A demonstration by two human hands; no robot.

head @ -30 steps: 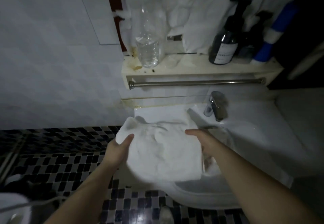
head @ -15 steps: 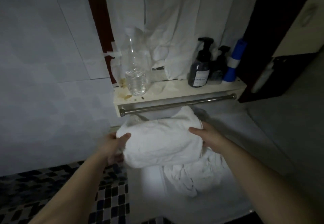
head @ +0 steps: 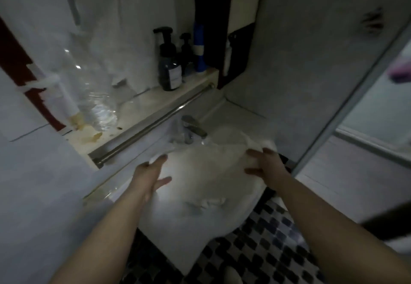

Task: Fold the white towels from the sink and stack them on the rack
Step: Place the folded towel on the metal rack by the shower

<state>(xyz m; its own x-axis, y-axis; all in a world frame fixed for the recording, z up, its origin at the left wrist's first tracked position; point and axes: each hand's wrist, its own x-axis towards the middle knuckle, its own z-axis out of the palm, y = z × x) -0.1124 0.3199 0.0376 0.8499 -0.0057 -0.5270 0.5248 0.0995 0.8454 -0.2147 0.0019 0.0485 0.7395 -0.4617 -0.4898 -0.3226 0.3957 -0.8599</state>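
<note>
Spanning the sink [head: 222,226] sideways, the white towel [head: 209,168] is gripped by the right hand [head: 264,163] and touched by the left hand [head: 151,172], fingers straight.

Both bare forearms reach forward, left grip [head: 153,175] with fingers straight, right grip [head: 264,164] with fingers bent, blurred.

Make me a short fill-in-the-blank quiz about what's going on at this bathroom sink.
1. The left hand and right hand are on a white ____ in the sink.
2. The metal bar above the faucet runs along the front of the ____.
3. The clear plastic bottle stands to the ____ of the dark pump bottle.

Missing words: towel; shelf; left.
</note>
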